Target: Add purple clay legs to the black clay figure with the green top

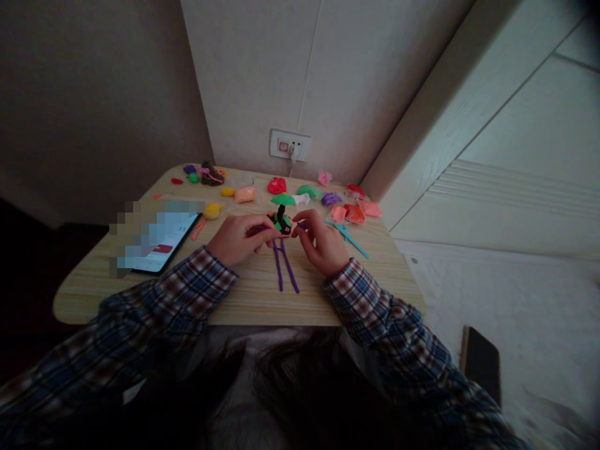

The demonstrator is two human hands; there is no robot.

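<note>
A small clay tree [283, 212] with a green top and dark trunk stands on a dark, spotted base at the middle of the table. My left hand [241, 239] is at its left side, thumb and fingers pinched on a bit of purple clay strip. On the other side, my right hand [319, 240] pinches near a purple piece at the base's right edge; its fingertips are close to the base. Two thin purple clay strips [287, 267] run toward me between my hands, joined by a short crosspiece near the top.
A tablet [164, 240] lies at the left of the wooden table [309, 309]. Several clay packs, such as a green one [309, 191] and an orange one [355, 214], line the back. Teal tools [351, 239] lie right. A wall socket [290, 145] holds a plug.
</note>
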